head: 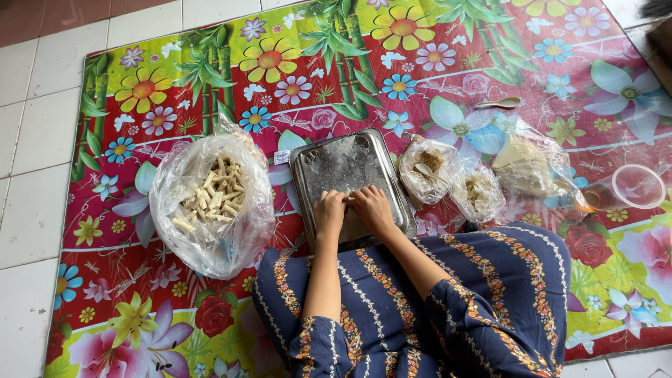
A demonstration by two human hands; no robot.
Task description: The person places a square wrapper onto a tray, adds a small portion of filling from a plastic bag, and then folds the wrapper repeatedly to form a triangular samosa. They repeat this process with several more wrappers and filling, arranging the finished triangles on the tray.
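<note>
A rectangular metal tray point(329, 162) lies on the flowered mat in front of my knees. Both hands rest side by side on its near end: my left hand point(329, 212) and my right hand point(372, 208), fingers curled down and pressed together against the tray. Whatever lies under the fingers is hidden. To the left, a big clear plastic bag point(210, 203) stands open, filled with several pale stick-shaped pieces.
Right of the tray sit clear bags: one with brown filling and a spoon point(428, 166), one smaller point(477, 190), one with pale dough-like stuff point(525, 164). A clear plastic cup point(633, 187) lies further right, a pale spoon point(499, 103) behind. White floor tiles point(35, 140) border the mat.
</note>
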